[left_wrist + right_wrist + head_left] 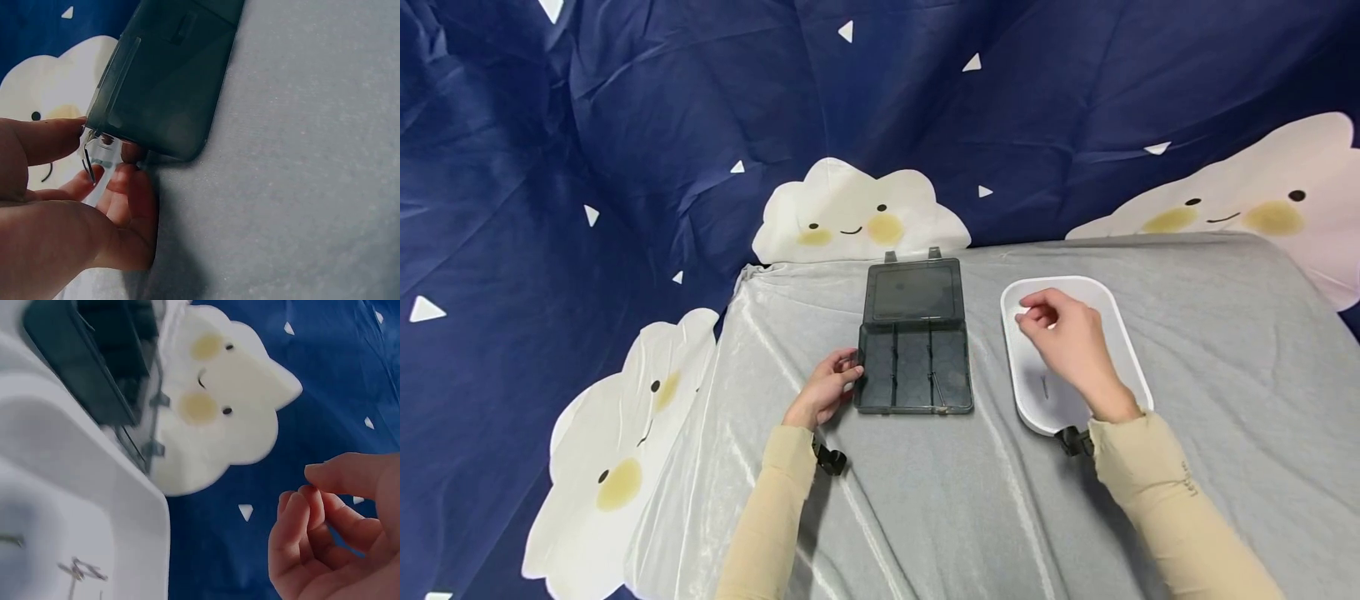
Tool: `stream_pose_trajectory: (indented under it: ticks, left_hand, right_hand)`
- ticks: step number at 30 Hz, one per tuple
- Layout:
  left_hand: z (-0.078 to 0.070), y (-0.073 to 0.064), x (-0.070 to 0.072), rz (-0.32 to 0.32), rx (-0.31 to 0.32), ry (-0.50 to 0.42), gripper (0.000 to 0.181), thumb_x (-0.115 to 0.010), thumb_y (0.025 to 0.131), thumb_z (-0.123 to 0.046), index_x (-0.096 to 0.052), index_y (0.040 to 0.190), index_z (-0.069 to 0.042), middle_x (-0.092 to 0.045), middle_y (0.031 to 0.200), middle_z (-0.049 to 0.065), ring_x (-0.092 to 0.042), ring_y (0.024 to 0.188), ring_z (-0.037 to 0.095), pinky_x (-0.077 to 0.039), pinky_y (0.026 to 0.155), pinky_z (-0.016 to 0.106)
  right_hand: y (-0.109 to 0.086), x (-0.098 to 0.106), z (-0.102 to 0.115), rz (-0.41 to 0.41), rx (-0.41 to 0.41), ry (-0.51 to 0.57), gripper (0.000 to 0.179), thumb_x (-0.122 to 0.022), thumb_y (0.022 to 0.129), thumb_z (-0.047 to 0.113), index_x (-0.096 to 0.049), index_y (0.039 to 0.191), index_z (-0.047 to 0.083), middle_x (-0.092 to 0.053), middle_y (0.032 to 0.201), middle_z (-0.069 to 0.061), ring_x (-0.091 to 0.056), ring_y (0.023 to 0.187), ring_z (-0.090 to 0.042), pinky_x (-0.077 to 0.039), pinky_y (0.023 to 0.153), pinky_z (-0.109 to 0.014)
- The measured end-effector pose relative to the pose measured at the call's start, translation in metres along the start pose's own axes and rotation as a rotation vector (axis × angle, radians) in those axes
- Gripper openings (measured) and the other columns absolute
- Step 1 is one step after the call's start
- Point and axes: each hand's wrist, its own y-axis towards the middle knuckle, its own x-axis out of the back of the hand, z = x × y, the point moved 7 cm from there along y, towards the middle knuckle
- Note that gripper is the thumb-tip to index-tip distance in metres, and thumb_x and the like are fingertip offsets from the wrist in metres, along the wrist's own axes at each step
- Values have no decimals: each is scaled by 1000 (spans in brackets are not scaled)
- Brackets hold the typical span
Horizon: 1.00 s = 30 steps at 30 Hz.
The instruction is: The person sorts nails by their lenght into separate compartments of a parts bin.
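Observation:
A dark translucent compartment box lies with its lid raised at the back. One thin rod-like piece is in its right compartment. My left hand grips the box's left edge, thumb above and fingers below; in the left wrist view a thin metal-looking piece shows by the fingers, its kind unclear. Over the white tray hovers my right hand, fingers loosely bent, thumb and forefinger tips slightly apart, nothing visible between them. Thin metallic pieces lie in the tray.
Grey cloth with folds covers the table under the box and tray. Behind and to the left hangs a dark blue curtain with printed clouds and white triangles. A strip of cloth separates box from tray.

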Motion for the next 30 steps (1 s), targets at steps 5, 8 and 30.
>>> stream_pose_trajectory:
  ticks: [5,8,30]
  left_hand:
    - [-1,0,1,-1,1,3,49,-54,95,-2,-39,142,-5,-47,125,11,-52,105,17,-44,88,36]
    - [-1,-1,1,0,0,2,49,-54,96,-2,-39,142,-5,-47,127,13,-52,107,18,-44,90,38]
    - [-1,-1,1,2,3,10,48,-54,96,-3,-40,142,-6,-46,127,13,-50,111,20,-43,92,39]
  right_hand:
    - [12,20,-9,-30,-34,0,17,-62,83,8,-70,97,2,-66,80,-10,-46,64,13,-36,64,-10]
    - [18,25,-20,-11,-84,-8,19,-62,85,10,-70,100,1,-65,82,-7,-46,64,13,-36,63,-10]
    - [39,-6,-92,397,-140,-290,41,-57,83,14,-56,111,-17,-59,106,-35,-54,99,-48,-41,89,-55]
